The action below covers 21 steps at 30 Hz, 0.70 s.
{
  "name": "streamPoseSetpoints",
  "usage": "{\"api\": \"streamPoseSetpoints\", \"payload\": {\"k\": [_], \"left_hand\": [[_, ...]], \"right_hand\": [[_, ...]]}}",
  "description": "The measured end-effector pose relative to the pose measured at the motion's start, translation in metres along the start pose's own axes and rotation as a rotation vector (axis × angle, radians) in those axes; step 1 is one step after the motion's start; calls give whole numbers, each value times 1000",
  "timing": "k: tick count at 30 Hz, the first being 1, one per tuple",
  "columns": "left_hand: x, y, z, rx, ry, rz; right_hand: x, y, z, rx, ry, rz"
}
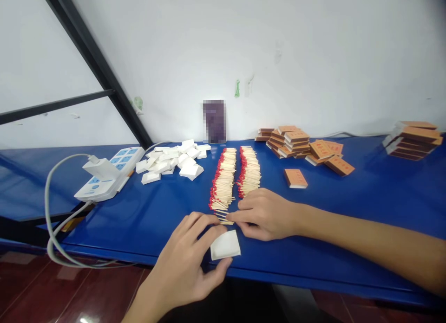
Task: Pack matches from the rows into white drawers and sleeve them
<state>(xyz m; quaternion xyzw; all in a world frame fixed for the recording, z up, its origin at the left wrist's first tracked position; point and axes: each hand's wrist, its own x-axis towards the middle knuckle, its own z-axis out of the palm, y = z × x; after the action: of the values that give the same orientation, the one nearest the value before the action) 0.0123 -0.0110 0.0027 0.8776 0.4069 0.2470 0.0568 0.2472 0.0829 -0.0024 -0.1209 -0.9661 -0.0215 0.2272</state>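
Observation:
My left hand (191, 258) holds a small white matchbox tray (226, 245) near the table's front edge, thumb on its near side and fingers along its far side. The tray's hollow side faces up, and no matches show in it. Just beyond it, my right hand (263, 215) has its fingers curled, the fingertips at the stick ends of a few loose matches (223, 216). These lie at the near end of a long row of red-tipped matches (225, 177). A second row of matches (250, 170) runs beside it, its near end partly behind my right hand.
White matchbox trays (170, 158) lie heaped at the left beside a power strip (111, 174) with a plugged cable. Orange matchbox sleeves (289, 139) are piled right of the matches; one (296, 178) lies apart, and a stack (414, 139) stands far right. A pixelated dark rectangle (214, 121) leans on the wall.

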Motion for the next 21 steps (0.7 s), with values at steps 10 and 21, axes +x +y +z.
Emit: {"api": "streamPoseSetpoints", "payload": {"k": [10,21], "left_hand": [[0,-1,2,7,20,36],[-1,1,2,29,-1,0]], "right_hand": [[1,0,0,6,10,-42],[1,-1,3,58,59,44]]}}
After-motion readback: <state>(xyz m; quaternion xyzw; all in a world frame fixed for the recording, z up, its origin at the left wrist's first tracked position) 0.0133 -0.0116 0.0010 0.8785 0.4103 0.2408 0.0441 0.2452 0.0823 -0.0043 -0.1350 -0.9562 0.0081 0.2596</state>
